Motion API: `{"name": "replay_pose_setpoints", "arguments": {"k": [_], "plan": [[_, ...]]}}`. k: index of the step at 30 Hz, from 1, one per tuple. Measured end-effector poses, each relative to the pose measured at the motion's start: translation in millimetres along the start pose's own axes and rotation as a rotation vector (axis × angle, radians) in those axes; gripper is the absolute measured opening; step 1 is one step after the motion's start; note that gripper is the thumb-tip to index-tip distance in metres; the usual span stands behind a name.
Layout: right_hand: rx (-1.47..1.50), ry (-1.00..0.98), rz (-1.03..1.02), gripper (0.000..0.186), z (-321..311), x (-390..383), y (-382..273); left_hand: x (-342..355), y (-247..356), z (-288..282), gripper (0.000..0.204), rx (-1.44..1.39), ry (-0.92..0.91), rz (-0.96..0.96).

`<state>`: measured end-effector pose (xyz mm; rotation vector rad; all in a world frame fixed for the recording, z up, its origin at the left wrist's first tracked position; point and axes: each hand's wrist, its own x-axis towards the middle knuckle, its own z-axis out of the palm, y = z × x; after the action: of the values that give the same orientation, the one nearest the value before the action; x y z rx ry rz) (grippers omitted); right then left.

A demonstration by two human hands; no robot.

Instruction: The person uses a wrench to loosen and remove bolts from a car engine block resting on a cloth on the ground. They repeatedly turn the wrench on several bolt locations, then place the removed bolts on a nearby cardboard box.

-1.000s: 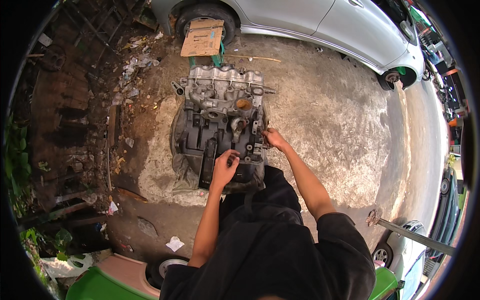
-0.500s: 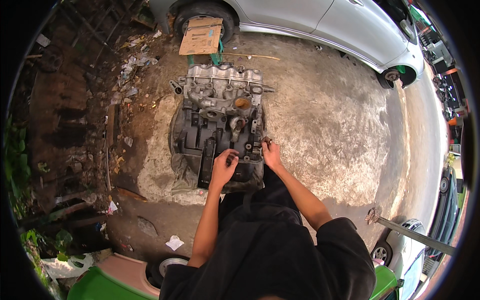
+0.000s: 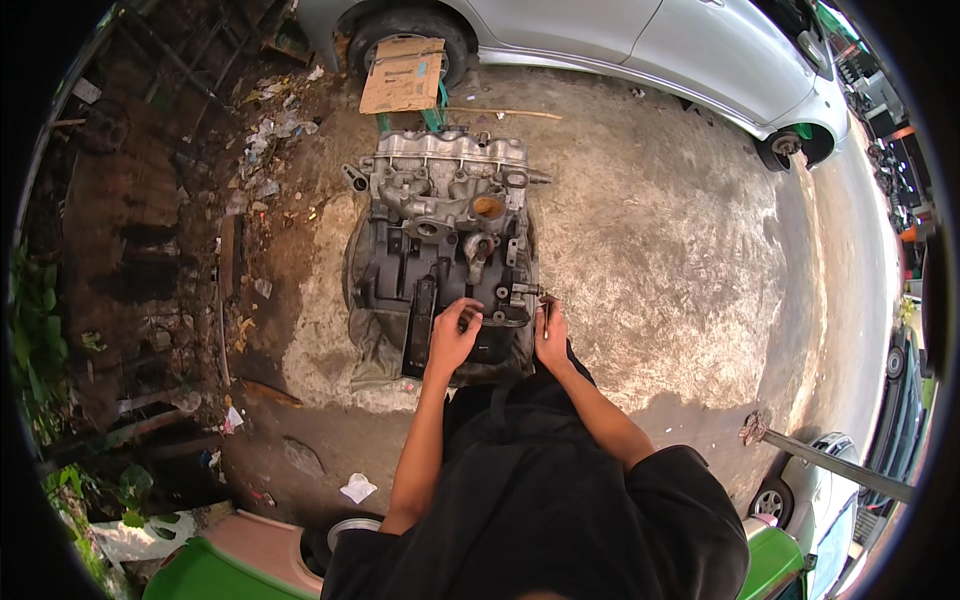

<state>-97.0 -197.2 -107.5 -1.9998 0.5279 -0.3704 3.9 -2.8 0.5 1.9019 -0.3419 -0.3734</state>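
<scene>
An engine block (image 3: 390,275) of dark metal, topped by a silvery cylinder head and manifold (image 3: 430,190), rests in front of me. My left hand (image 3: 455,335) is at its near edge, fingers curled; whatever they may hold is hidden. Beside it, a long black bracket-like part (image 3: 420,325) stands on the block's near left. At the near right corner my right hand (image 3: 549,332) has its fingers pinched together next to a small metal fitting (image 3: 523,294). A small dark thing seems to be between those fingertips, too small to name.
Under the engine lies a dark cloth (image 3: 375,365). Behind it, a cardboard-topped green stool (image 3: 402,75) stands by a silver car (image 3: 580,35). Litter (image 3: 265,140) is strewn at the left, and a pole (image 3: 830,465) juts in at the right.
My right hand has drawn slightly nearer to me and to the right, off the metal fitting. My left hand stays at the near edge, fingers still curled.
</scene>
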Motion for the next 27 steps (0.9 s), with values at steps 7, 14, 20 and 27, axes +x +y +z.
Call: {"name": "replay_pose_setpoints", "arguments": {"k": [7,14,20,27], "plan": [[0.149,-0.123,0.339,0.041,-26.7,38.2,8.2,-0.9,0.9,1.0,0.014,-0.012,-0.017,-0.033],[0.136,-0.338,0.472,0.050,-27.1,83.3,15.5,-1.1,2.0,-0.2,0.014,0.002,-0.019,-0.013],[0.293,-0.472,0.569,0.031,-28.5,117.4,-10.9,-0.7,-0.2,0.4,0.015,-0.005,-0.007,-0.006],[0.163,-0.642,0.674,0.026,-35.5,141.9,-38.2,-0.9,-0.6,-0.7,0.015,-0.017,-0.010,-0.023]]}}
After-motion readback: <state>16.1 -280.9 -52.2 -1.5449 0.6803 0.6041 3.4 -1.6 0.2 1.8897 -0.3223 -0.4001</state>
